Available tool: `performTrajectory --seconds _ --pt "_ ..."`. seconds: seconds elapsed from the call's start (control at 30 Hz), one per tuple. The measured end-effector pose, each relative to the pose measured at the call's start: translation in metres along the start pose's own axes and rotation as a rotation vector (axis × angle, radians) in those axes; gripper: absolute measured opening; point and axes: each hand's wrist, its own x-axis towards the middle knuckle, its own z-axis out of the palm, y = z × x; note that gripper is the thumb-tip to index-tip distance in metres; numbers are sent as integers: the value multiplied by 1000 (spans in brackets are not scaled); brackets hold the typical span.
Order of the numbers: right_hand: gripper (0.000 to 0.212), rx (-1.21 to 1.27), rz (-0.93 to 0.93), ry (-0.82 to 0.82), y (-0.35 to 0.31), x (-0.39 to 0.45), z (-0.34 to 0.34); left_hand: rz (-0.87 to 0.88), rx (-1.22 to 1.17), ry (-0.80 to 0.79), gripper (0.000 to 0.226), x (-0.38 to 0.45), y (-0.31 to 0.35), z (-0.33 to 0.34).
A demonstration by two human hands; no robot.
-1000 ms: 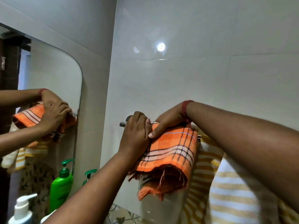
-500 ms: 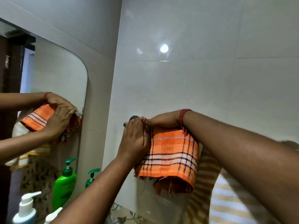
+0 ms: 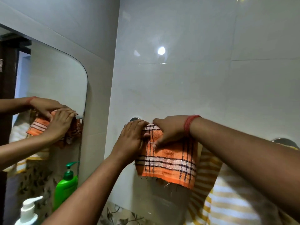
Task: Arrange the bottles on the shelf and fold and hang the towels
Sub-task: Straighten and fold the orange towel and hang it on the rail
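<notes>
Head view shows 2 hands working on an orange plaid towel [image 3: 168,161] draped over a wall-mounted towel bar [image 3: 135,119], whose round chrome end cap peeks out just above the left hand [image 3: 131,140]. That hand grips the towel's left edge, fingers curled around the fold at the bar. The right hand [image 3: 168,132], a red thread at its wrist, presses onto the towel's top with its thumb hooked down on the cloth. Right of the orange towel, touching it, hangs a yellow-and-white striped towel [image 3: 227,202]. Well left of the bar, a green pump bottle [image 3: 65,187] stands beside the mirror [image 3: 53,88], with a white pump bottle [image 3: 27,213] lower still.
</notes>
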Motion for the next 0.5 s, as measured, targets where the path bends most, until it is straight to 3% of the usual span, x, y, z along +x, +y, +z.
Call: performTrajectory --seconds 0.1,0.17,0.23,0.37,0.5 --pt "76 -358 21 395 5 -21 32 61 77 -39 44 2 -13 -4" --pt "76 -418 -47 521 3 -26 45 87 140 -106 58 2 -18 -7" --pt "79 -359 -82 489 7 -28 39 76 152 -142 65 4 -24 -14" --pt "87 -142 50 156 28 -40 14 -64 -63 -147 59 11 -16 -29" --pt "78 -126 31 301 26 -32 30 71 21 -166 60 11 23 -16"
